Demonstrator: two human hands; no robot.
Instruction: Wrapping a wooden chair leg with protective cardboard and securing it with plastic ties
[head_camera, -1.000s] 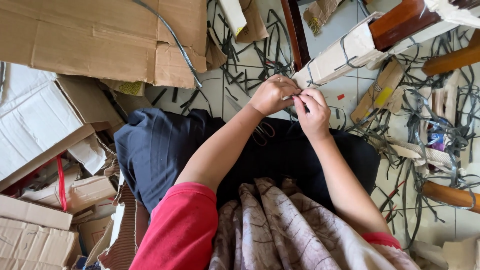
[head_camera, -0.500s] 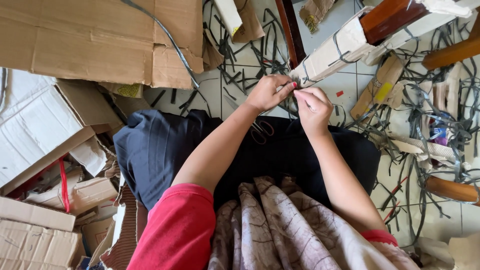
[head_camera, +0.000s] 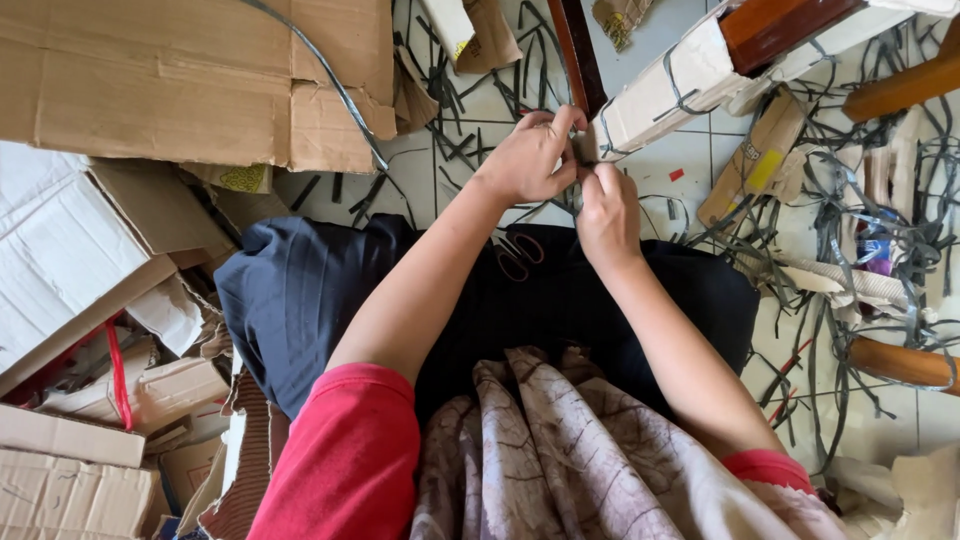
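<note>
My left hand (head_camera: 528, 158) and my right hand (head_camera: 604, 212) meet at the near end of a long wooden piece wrapped in cardboard (head_camera: 672, 88) and bound with dark plastic strapping. Both hands pinch at the strap or wrapping at that end; what lies between the fingers is hidden. A pair of scissors (head_camera: 517, 252) with reddish handles lies on my dark skirt (head_camera: 330, 290), just below my hands.
Flattened cardboard sheets (head_camera: 190, 80) pile up at the left. Cut dark straps (head_camera: 850, 240) litter the tiled floor at right, among more wooden pieces (head_camera: 898, 362) and cardboard scraps (head_camera: 752, 165). A dark wooden leg (head_camera: 575, 50) stands above my hands.
Both hands have moved up and away from me, staying on the end of the wrapped piece. My left thumb is now raised against the wrapping.
</note>
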